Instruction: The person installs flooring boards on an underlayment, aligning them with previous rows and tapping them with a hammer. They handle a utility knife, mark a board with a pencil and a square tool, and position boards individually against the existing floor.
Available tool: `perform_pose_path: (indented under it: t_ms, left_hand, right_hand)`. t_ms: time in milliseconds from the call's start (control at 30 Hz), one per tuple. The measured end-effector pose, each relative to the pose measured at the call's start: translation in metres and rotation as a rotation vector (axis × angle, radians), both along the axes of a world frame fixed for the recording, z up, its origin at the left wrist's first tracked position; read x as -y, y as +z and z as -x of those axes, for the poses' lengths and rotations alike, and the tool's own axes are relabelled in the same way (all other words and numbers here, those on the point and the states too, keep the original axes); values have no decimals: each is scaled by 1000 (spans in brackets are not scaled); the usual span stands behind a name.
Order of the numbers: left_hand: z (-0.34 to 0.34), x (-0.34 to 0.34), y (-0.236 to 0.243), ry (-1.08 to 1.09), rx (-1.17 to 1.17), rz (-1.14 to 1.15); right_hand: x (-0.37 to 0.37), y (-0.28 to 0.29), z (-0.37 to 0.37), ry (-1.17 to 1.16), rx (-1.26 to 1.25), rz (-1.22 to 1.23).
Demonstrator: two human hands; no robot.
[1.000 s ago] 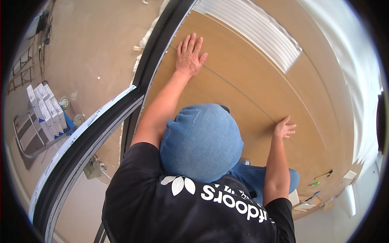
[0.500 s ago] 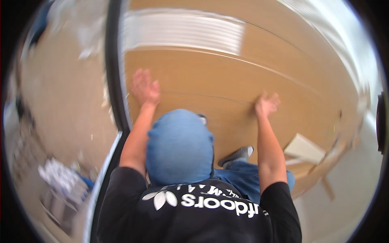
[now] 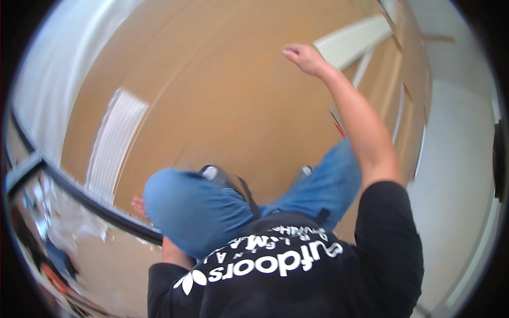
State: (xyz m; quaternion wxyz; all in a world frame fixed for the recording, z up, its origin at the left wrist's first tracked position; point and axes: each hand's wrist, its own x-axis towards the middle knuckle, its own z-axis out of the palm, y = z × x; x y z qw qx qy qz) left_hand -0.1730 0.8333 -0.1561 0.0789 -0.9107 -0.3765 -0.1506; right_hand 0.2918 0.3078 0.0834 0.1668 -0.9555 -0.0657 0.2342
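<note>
Since half a second ago the view has swung round: both hands lay flat on the brown board ahead of the person, and now the right arm reaches up and away while the left hand has dropped low beside the knee.

Seen from the head camera, the right hand [image 3: 303,55] is raised at the end of an outstretched arm, fingers curled loosely into a half-closed fist with nothing visibly gripped; it hovers over or rests against the large brown board [image 3: 233,90], and which of the two cannot be told. The left hand [image 3: 140,205] is mostly hidden behind the bent knee in blue jeans [image 3: 196,206]; only a few fingers show, pressed on the board near its lower edge, and whether that hand is open or closed cannot be told.

The board fills most of the picture. A white slatted panel [image 3: 114,143] lies on its left part. A dark frame rail [image 3: 79,193] runs along the board's lower left edge, just beside the left hand. A white strip [image 3: 352,45] lies near the right hand. No containers can be made out.
</note>
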Motion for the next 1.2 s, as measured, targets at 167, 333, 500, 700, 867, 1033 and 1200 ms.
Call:
perform_pose_path:
  t_ms: [167,333,500,700,867,1033,1200]
  left_hand:
    - [-16,21,6,-205,25,-36]
    - [-33,30,29,-299,-101,42]
    - [-61,53,57,-363,-324,287]
    - [-52,28,111,-292,-513,568]
    - [-20,14,143,-178,-499,780]
    - [43,11,157,-45,-435,1001]
    - [52,43,151,54,-279,1249]
  right_hand:
    - [241,29,104,-350,188,123]
    - [428,-22,369,-746,233,232]
    - [461,-100,516,-993,98,323]
    - [412,-153,403,-620,365,383]
    - [407,-156,350,-700,8,343]
    - [307,-167,365,-626,12,397]
    - [270,-156,366,-552,48,407]
